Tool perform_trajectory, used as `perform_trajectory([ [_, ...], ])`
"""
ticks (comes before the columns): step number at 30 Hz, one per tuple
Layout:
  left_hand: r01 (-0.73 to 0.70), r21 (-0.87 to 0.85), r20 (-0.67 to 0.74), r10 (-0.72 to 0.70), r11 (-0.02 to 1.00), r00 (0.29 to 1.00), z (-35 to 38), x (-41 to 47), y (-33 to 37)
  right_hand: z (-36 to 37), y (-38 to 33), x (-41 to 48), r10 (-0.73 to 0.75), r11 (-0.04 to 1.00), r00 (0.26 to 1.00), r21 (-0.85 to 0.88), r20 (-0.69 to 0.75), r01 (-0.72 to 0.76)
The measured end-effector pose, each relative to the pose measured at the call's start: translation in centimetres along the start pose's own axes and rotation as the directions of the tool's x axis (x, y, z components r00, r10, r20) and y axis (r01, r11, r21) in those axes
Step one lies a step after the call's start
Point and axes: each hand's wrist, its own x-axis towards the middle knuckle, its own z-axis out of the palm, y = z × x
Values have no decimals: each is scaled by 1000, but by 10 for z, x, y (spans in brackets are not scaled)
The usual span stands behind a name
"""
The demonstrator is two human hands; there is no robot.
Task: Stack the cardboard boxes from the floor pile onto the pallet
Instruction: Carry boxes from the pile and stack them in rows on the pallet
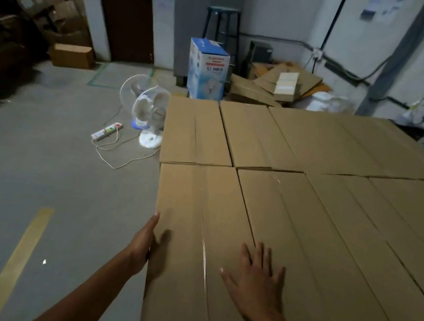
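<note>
Several brown cardboard boxes lie side by side in a flat layer that fills the right half of the view; the pallet under them is hidden. The nearest left box [192, 212] has a taped seam down its top. My left hand [143, 243] presses flat against that box's left side edge, fingers straight. My right hand [256, 277] rests palm down on the box top, fingers spread. Behind it lies another box [193, 130], and to its right a further box [303, 242].
On the concrete floor to the left stand two white table fans [148, 112] with a power strip [106, 131] and a loose cord. A blue fan carton [208, 69], a stool [222, 30] and flattened cardboard [277, 85] sit by the far wall. A yellow floor line [16, 263] runs near left.
</note>
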Motion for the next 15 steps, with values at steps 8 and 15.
perform_trajectory([
  [8, -131, -60, 18, 132, 990, 991, -9, 71, 58, -3, -38, 82, 31, 997, 998, 74, -57, -27],
  [15, -147, -78, -83, 140, 986, 987, -13, 156, 118, -20, -61, 165, 79, 992, 997, 100, -24, -77],
])
